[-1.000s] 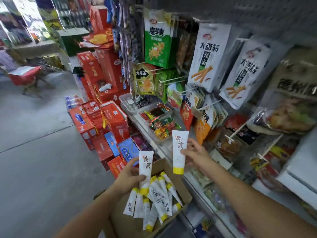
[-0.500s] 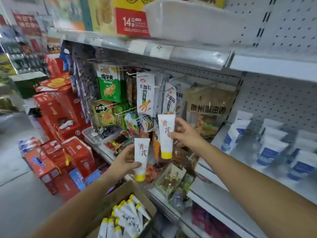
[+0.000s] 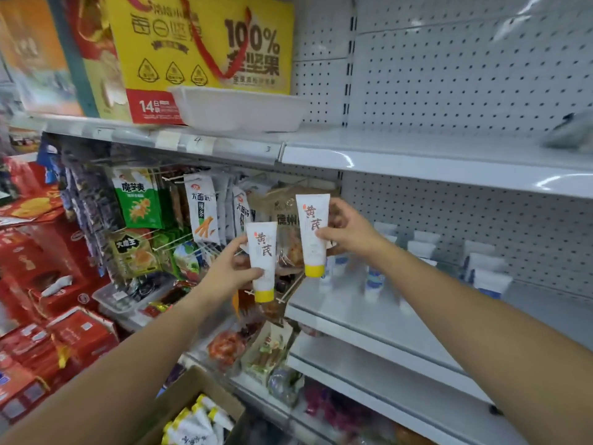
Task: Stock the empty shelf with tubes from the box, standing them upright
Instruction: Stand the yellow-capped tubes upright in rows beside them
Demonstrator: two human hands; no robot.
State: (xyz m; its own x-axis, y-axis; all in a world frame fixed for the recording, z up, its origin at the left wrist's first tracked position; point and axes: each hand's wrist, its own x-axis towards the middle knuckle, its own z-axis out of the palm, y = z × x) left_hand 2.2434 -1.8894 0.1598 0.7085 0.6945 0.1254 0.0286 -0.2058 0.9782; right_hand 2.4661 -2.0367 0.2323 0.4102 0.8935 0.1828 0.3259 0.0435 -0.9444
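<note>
Both white yellow-capped tubes, one clamped in your left hand (image 3: pixel 229 273) and one in your right hand (image 3: pixel 348 234), have risen from the cardboard box (image 3: pixel 179 403), so stand them cap-down on the grey metal shelf (image 3: pixel 369 319).

I see my left hand (image 3: pixel 229 274) gripping one white yellow-capped tube (image 3: pixel 263 261), left of and below my right hand's (image 3: pixel 348 231) tube (image 3: pixel 313 234). The cardboard box (image 3: pixel 189 396) sits below; the grey metal shelf (image 3: pixel 401 319) lies right.

Even, bright store light from overhead; glare streaks along the shelf edge (image 3: pixel 449 168) before me; my view smears with motion blur at the left and far right; wide-angle bending curves the edges; shadows soft.
</note>
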